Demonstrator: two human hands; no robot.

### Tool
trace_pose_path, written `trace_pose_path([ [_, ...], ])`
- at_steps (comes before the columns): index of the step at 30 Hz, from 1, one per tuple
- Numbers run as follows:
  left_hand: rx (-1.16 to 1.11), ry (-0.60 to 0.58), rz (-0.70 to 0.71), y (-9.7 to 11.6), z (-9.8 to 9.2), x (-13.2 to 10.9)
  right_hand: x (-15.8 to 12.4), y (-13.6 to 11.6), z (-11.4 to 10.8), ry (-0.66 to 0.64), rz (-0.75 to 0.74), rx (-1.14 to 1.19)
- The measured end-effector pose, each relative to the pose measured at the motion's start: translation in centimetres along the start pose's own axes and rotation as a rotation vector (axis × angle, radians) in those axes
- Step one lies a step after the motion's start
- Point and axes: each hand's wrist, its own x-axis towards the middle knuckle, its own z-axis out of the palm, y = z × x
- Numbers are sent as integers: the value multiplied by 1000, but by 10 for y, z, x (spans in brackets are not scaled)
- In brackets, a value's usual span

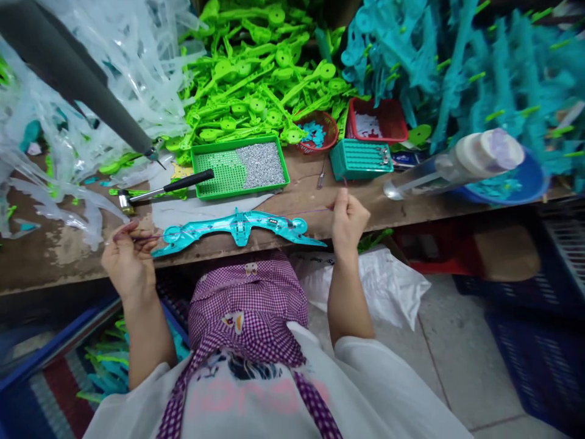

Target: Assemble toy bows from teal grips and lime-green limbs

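Note:
A turquoise plastic toy bow half (240,227) lies along the bench's front edge, its ribbed inner side up. A thin purplish string (315,211) runs over it and out past both ends. At the left, my left hand (130,256) pinches the string beside the bow's left tip. My right hand (348,219) is closed on the string's other end, off to the right and apart from the bow. Behind the bow are a hammer (167,189) with a black handle and a green tray (197,180) with many small silvery screws.
A power screwdriver (91,79) hangs at upper left. Green parts (256,79), translucent white parts (132,61) and turquoise parts (411,49) are heaped behind. A teal basket (361,160), a red basket (400,119), a clear bottle (439,167) and a blue basin (534,177) stand right.

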Motion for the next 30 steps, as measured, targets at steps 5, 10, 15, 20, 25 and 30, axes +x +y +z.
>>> trace_pose_path([
  [5,10,28,-22,-19,-23,11,1,27,-3,82,103,-174],
  [10,18,-50,-67,-6,-21,-15,-17,46,-48,-173,290,-322],
  [15,286,-706,-281,5,18,-75,-56,-13,-88,118,4,-137],
  [20,547,-1015,-14,4,60,-105,-89,-81,-33,-557,-676,214],
  [25,661,-942,110,2,60,-103,-105,-69,15,-714,-449,404],
  [30,509,-910,153,-1,50,-104,-105,-52,9,-703,43,654],
])
